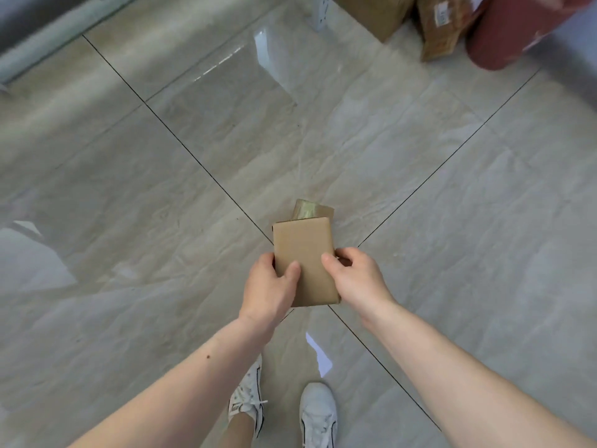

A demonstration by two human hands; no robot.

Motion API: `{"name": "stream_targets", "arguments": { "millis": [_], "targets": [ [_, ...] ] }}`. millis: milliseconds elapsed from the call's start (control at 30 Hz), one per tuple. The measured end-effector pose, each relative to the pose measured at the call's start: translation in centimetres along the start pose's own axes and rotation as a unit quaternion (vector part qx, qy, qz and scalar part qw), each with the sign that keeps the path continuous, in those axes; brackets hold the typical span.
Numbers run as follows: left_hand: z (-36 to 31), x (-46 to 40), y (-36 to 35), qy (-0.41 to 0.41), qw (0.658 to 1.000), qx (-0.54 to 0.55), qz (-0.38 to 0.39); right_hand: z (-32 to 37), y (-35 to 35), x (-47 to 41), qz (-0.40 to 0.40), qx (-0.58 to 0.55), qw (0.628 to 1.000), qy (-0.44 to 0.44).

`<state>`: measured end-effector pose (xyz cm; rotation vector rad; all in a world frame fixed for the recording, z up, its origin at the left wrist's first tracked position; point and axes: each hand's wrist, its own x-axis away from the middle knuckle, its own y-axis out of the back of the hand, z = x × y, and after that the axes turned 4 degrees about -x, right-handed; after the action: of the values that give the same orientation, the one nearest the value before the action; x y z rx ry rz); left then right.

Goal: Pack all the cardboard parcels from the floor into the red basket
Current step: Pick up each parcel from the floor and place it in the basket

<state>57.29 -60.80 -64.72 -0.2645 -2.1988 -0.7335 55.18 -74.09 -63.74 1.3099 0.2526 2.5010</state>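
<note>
both hands hold a small cardboard parcel [303, 260] out in front of the body, above the tiled floor [161, 189]. the left hand [269, 286] is closed around its near left edge with the thumb on top; the right hand [357, 278] is closed on its right edge the same way. a second, tape-wrapped parcel [311, 210] pokes out from beneath the far end of the first, seemingly carried under it, though what supports it is hidden.

the red basket [504, 37] stands at the far right corner of the view, well apart from the hands, with two larger brown parcels [442, 27] just beside it on the floor.

the main risk is that lower parcel: if only the fingers underneath pinch it, it could slide forward and drop on the walk over. the glossy floor also looks slippery.
</note>
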Motion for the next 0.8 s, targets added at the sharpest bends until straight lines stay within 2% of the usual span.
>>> {"name": "stream_targets", "arguments": {
  "millis": [200,367,567,800],
  "targets": [
    [-2.8,5.2,6.0,-0.016,0.996,0.058,-0.064,6.8,-0.8,5.6,0.016,0.079,0.992,0.095],
    [-1.3,9.1,11.3,-0.002,0.983,0.144,-0.114,9.7,-4.5,10.0,0.077,0.119,0.979,0.147],
    [5.5,13.7,17.5,0.038,0.96,0.227,-0.159,9.5,-11.9,16.0,0.159,0.175,0.956,0.174],
    [17.6,19.2,24.9,0.084,0.927,0.287,-0.229,5.6,-23.2,24.3,0.248,0.226,0.924,0.183]
  ]
}}
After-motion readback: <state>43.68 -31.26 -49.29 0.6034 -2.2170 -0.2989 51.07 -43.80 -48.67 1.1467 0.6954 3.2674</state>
